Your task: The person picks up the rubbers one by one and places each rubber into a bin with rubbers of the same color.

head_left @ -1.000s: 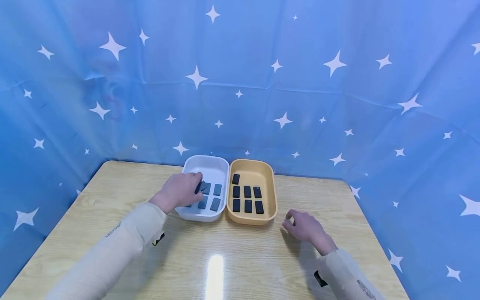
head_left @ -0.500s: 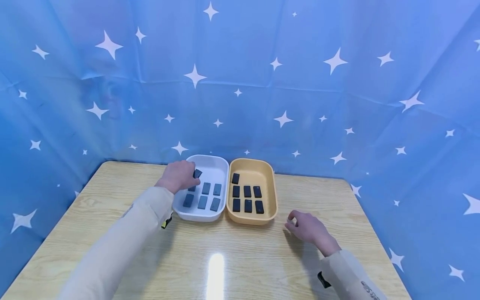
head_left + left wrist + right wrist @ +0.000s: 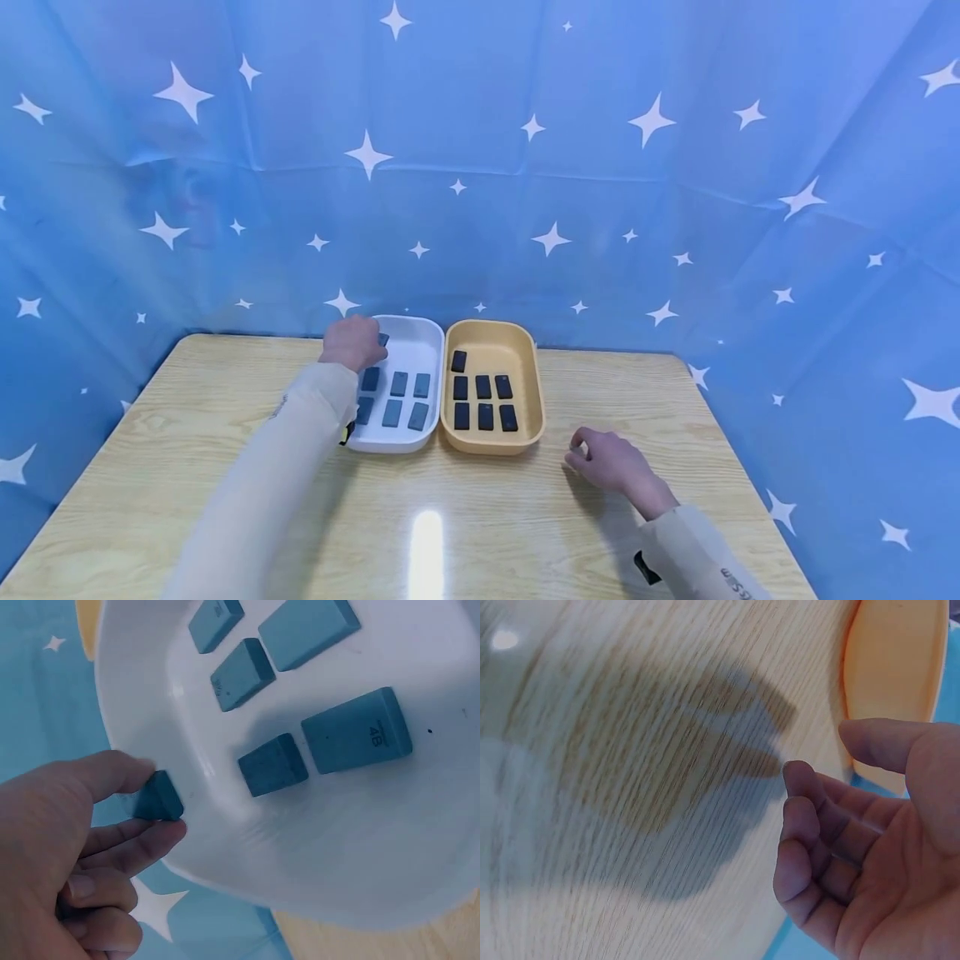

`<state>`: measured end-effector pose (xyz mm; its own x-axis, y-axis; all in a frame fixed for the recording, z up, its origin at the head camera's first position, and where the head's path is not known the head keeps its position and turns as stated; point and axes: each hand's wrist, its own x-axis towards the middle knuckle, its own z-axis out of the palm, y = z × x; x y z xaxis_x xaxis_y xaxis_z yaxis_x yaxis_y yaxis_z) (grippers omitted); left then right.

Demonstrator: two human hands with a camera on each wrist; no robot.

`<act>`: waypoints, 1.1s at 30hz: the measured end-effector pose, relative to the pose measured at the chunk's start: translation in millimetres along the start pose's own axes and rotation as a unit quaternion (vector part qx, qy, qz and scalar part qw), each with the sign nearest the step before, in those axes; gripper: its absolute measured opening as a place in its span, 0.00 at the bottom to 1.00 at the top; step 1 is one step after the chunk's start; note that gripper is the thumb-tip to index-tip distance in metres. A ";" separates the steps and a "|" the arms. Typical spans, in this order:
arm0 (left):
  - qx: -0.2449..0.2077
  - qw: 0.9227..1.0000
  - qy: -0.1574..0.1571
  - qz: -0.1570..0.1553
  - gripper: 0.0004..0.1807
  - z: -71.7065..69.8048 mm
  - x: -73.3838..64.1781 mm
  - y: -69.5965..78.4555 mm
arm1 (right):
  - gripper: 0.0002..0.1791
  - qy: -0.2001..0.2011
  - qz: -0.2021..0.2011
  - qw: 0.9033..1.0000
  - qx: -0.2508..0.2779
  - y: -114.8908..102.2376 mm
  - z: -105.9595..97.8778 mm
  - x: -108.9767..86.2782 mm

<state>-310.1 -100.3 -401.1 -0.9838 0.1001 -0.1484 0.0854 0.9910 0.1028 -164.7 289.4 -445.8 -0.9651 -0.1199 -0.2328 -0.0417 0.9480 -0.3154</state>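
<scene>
My left hand (image 3: 352, 343) is over the far left part of the white tray (image 3: 414, 343). Between its thumb and fingers it pinches a blue-green eraser (image 3: 160, 796), seen in the left wrist view near the tray's wall. Several similar erasers lie in two rows in that tray; one (image 3: 357, 730) bears a "4B" mark. The forearm and hand partly cover the tray's left side in the head view. My right hand (image 3: 611, 461) hovers above the table to the right of the yellow tray, its fingers loosely curled with nothing in them.
Against the white tray's right side stands the yellow tray (image 3: 498, 343), with several black erasers (image 3: 485, 417) in two rows and a single one (image 3: 459, 361) farther back. Behind the wooden table (image 3: 495, 517) hangs a blue star-patterned curtain (image 3: 480, 250).
My left hand has moved from over the erasers to the far left of the white tray, carrying the eraser. The head view has shifted slightly; the right hand stays about where it was.
</scene>
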 end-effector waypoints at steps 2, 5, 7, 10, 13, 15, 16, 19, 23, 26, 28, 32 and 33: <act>-0.004 1.000 0.006 -0.008 0.11 4.1 4.1 -0.1 | 0.11 -0.001 0.005 1.000 -0.002 -0.7 0.7 0.9; -0.014 1.000 0.013 -0.018 0.11 12.1 11.4 1.2 | 0.11 0.001 0.007 1.000 -0.001 -1.0 1.5 1.1; -0.014 1.000 0.017 -0.021 0.10 17.5 16.6 2.1 | 0.10 0.002 0.008 1.000 0.000 -0.9 1.6 0.9; -0.013 0.999 0.021 -0.027 0.09 24.1 24.0 3.5 | 0.10 0.005 0.010 1.000 0.000 -0.6 1.2 0.7; -0.008 0.999 0.028 -0.030 0.08 27.5 26.7 5.4 | 0.11 0.007 0.010 1.000 -0.002 1.8 0.9 0.9; -0.011 0.999 0.037 -0.031 0.08 30.5 27.2 6.4 | 0.11 0.007 0.010 1.000 -0.004 3.5 0.6 0.8; -0.010 0.999 0.042 -0.030 0.08 32.2 27.0 7.0 | 0.11 0.007 0.011 1.000 -0.005 4.4 0.5 0.8; -0.005 0.998 0.055 -0.028 0.08 37.6 27.6 7.7 | 0.12 0.007 0.013 1.000 -0.007 5.2 0.4 0.2; 0.019 0.998 0.055 -0.028 0.07 41.7 29.4 7.3 | 0.12 0.005 0.011 1.000 -0.005 3.3 1.3 0.2; 0.036 0.998 0.051 -0.030 0.07 41.8 31.6 9.1 | 0.12 0.001 0.013 1.000 0.002 2.3 2.1 1.4; 0.047 0.997 0.049 -0.033 0.07 41.5 32.6 10.9 | 0.12 -0.001 0.015 1.000 0.005 2.3 3.0 2.5; 0.064 0.996 0.045 -0.037 0.07 42.3 33.2 13.2 | 0.12 -0.002 0.017 1.000 0.004 2.9 4.6 3.7; 0.067 0.996 0.042 -0.038 0.07 42.5 33.0 13.6 | 0.12 -0.002 0.017 1.000 0.003 3.3 5.0 3.8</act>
<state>-334.7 -79.7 -446.4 -0.9975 0.0216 -0.0670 0.0242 0.9989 -0.0394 -167.3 290.5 -452.3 -0.9648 -0.0889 -0.2473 -0.0072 0.9497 -0.3131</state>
